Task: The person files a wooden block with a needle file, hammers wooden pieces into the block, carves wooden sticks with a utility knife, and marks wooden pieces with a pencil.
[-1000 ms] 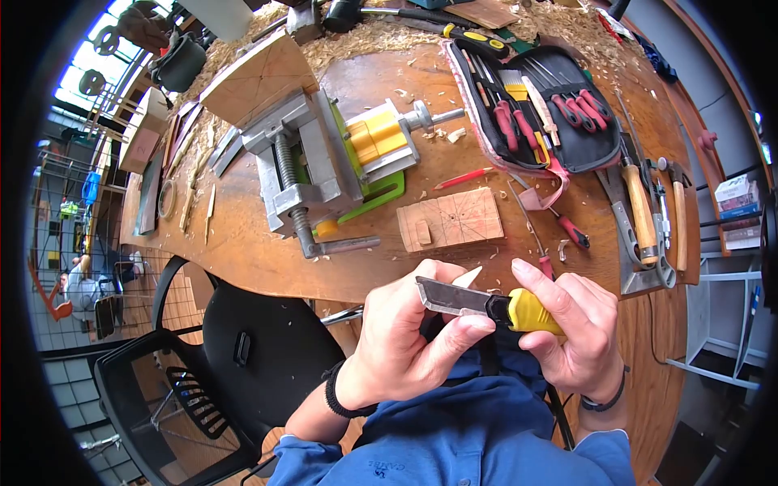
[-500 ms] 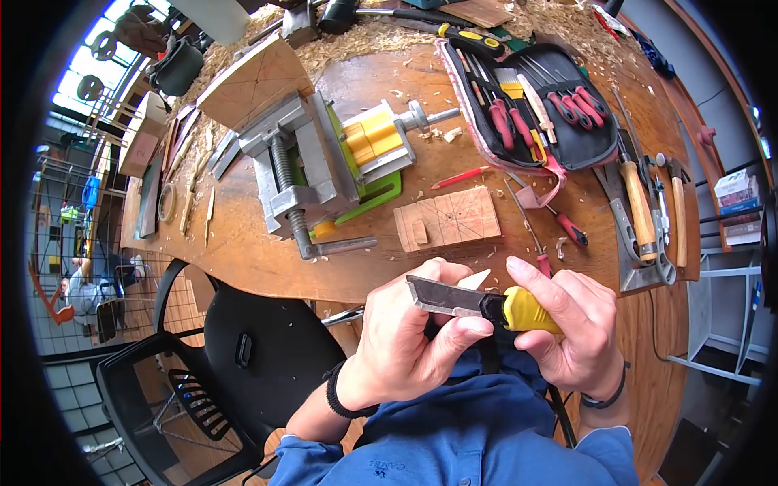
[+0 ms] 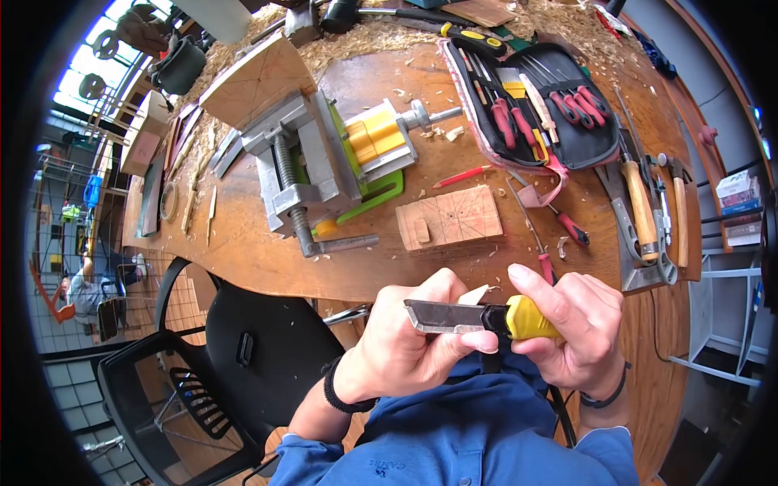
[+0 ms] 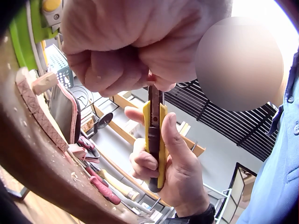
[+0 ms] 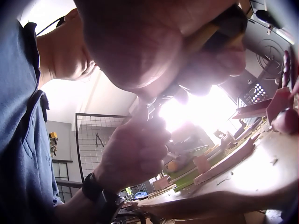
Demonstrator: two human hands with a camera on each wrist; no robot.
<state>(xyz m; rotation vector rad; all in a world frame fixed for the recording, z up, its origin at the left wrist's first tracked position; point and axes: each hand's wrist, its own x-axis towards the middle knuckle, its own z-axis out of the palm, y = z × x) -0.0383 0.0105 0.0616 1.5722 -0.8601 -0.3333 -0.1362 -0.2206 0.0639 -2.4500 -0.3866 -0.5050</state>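
In the head view the right hand grips the yellow handle of a utility knife, its blade extended toward the left. Fingers of the left hand curl round a small pale pointed piece, mostly hidden behind the blade. The left thumb lies along the blade's lower edge. From the left wrist view, the knife stands upright between the right hand and the curled left hand. Both hands meet at the blade in the right wrist view, where the piece is not clear.
A marked wooden block lies on the table beyond the hands. Behind it are a vise, a red pencil and an open tool case. Chisels and a hammer lie right; a black chair stands left.
The knife blade has become more level, and its tip has moved slightly left and down. Both hands sit slightly lower and keep their holds.
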